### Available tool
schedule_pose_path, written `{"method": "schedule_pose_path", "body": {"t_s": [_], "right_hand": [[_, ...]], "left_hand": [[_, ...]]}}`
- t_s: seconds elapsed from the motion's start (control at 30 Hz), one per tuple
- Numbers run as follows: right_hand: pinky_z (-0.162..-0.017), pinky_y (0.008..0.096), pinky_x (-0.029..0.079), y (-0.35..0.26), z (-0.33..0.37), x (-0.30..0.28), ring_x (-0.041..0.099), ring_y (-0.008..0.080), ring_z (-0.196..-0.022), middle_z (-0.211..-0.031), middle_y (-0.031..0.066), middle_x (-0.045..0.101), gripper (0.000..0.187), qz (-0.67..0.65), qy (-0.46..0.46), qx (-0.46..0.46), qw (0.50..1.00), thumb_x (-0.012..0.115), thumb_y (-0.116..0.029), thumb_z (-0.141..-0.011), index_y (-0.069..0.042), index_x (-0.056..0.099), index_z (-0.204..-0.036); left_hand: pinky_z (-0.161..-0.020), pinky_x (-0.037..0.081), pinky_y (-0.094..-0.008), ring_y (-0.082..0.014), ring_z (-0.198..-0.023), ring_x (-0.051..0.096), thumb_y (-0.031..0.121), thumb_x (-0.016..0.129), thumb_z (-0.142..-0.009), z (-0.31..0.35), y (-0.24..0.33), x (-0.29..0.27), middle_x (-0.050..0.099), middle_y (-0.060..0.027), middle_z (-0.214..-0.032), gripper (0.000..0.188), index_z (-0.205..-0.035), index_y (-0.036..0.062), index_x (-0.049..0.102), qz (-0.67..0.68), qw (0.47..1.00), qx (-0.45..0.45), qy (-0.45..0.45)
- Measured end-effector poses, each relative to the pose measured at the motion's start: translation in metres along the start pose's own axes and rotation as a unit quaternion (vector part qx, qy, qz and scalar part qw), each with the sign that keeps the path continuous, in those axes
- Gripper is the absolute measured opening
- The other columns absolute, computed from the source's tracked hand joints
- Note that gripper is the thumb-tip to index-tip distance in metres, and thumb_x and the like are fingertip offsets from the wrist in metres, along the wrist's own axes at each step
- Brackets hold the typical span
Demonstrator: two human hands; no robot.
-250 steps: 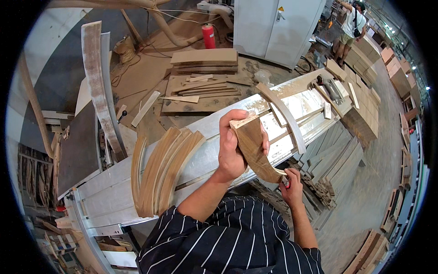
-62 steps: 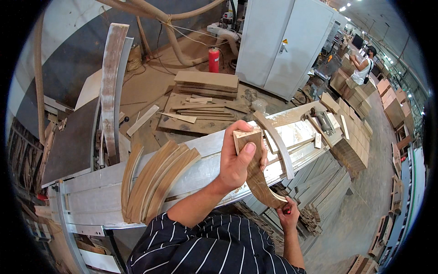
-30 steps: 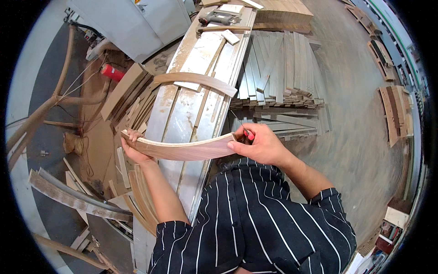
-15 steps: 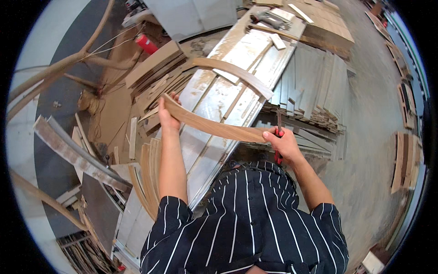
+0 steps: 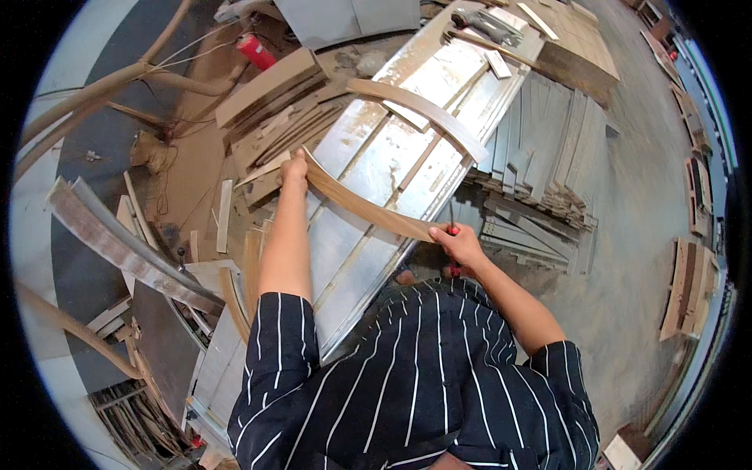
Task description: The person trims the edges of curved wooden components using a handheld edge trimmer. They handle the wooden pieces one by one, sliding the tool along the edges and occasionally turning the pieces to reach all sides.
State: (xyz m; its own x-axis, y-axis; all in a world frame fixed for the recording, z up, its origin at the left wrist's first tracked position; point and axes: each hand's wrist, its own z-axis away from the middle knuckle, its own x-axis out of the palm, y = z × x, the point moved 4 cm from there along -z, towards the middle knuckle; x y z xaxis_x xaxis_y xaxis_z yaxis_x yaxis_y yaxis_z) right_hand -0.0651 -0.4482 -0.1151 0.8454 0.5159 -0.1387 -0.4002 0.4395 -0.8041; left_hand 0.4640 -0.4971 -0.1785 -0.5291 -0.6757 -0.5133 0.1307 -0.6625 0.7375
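Observation:
A curved wooden strip (image 5: 364,207) spans between my two hands, bowed toward me over the metal table. My left hand (image 5: 294,168) is closed round its far left end. At the near right end, my right hand (image 5: 459,244) pinches the strip between thumb and fingers. That same hand also holds a tool with a red handle (image 5: 453,271) and a narrow dark shaft; its exact kind is not clear. Beyond the strip, a second curved wooden piece (image 5: 423,108) lies across the table.
The slotted metal table (image 5: 333,270) runs diagonally away, with a hammer (image 5: 489,47) and a power tool (image 5: 487,25) at its far end. Stacked boards (image 5: 540,149) stand on its right. More curved pieces (image 5: 235,301) and wood offcuts (image 5: 274,133) are at the left; thick hoses (image 5: 86,110) hang there.
Both hands have drawn closer together in view, and the strip has turned to show a narrower face. My right hand has shifted left with the red-handled tool. The whole view has moved slightly.

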Motion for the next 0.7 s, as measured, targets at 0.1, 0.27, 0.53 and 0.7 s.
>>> {"method": "schedule_pose_path", "body": {"t_s": [0.1, 0.27, 0.53, 0.7], "right_hand": [[-0.069, 0.0284, 0.05, 0.019, -0.005, 0.006, 0.06, 0.008, -0.075, -0.083, -0.0005, 0.072, 0.042, -0.044, 0.004, 0.012, 0.999, 0.086, -0.042, -0.095, 0.0, 0.079, -0.099], [-0.071, 0.0286, 0.051, 0.019, -0.008, 0.021, 0.061, 0.0079, -0.076, -0.083, 0.0004, 0.074, 0.043, -0.053, 0.003, 0.003, 0.999, 0.086, -0.043, -0.095, -0.001, 0.079, -0.096], [-0.063, 0.0294, 0.048, 0.032, -0.016, 0.02, 0.058, 0.0077, -0.068, -0.076, -0.0019, 0.069, 0.038, -0.095, -0.01, 0.002, 0.995, 0.085, -0.039, -0.096, -0.003, 0.078, -0.092], [-0.067, 0.0331, 0.051, 0.045, -0.027, 0.022, 0.06, 0.011, -0.069, -0.075, 0.0013, 0.07, 0.039, -0.073, 0.008, -0.043, 0.996, 0.085, -0.04, -0.094, -0.002, 0.078, -0.09]], "left_hand": [[-0.116, 0.043, -0.0492, -0.0416, -0.139, 0.056, 0.048, 0.069, -0.106, 0.01, 0.007, 0.024, 0.066, -0.0289, -0.145, 0.068, -0.14, -0.0109, 0.065, 0.008, 0.999, 0.016, -0.027], [-0.115, 0.043, -0.0502, -0.0419, -0.136, 0.058, 0.046, 0.07, -0.106, -0.022, -0.011, 0.014, 0.068, -0.0272, -0.143, 0.061, -0.135, -0.0075, 0.07, 0.016, 1.0, 0.005, 0.014], [-0.117, 0.037, -0.0602, -0.045, -0.137, 0.05, 0.043, 0.073, -0.102, 0.097, 0.053, 0.017, 0.047, -0.0256, -0.158, 0.064, -0.148, 0.0, 0.059, -0.241, 0.949, 0.123, 0.161], [-0.114, 0.039, -0.0562, -0.0415, -0.132, 0.053, 0.029, 0.081, -0.092, 0.191, 0.053, 0.054, 0.058, -0.0196, -0.142, 0.054, -0.142, 0.0133, 0.067, -0.236, 0.771, 0.584, -0.092]]}}
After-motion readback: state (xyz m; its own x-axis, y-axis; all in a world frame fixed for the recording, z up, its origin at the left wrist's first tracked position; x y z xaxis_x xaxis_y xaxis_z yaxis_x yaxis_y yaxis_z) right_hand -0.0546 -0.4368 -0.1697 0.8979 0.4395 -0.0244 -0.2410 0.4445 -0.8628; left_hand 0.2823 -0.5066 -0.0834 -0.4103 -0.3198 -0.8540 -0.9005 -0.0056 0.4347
